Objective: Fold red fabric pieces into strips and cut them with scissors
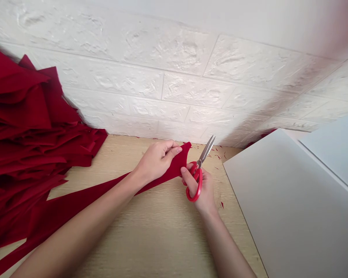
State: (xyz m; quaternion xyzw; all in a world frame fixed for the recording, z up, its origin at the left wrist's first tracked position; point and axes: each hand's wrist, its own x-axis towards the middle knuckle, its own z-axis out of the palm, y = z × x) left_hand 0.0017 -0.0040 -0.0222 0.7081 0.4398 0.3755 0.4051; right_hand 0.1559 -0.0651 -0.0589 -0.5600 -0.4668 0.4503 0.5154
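Note:
My left hand (156, 160) pinches the end of a long dark red felt strip (178, 166) that trails down to the left across the wooden table (159, 227). My right hand (201, 189) grips a pair of red-handled scissors (198, 170), fingers through the loops. The steel blades point up and to the right, just past the strip's curved end, and look nearly closed. Both hands meet near the back of the table, close to the wall.
A big heap of dark red felt pieces (26, 127) fills the left side. A white board (292, 208) lies at the right, with a pale blue one (336, 150) behind it. A white brick-pattern wall (176, 77) stands behind. Small red snippets (217, 156) dot the table.

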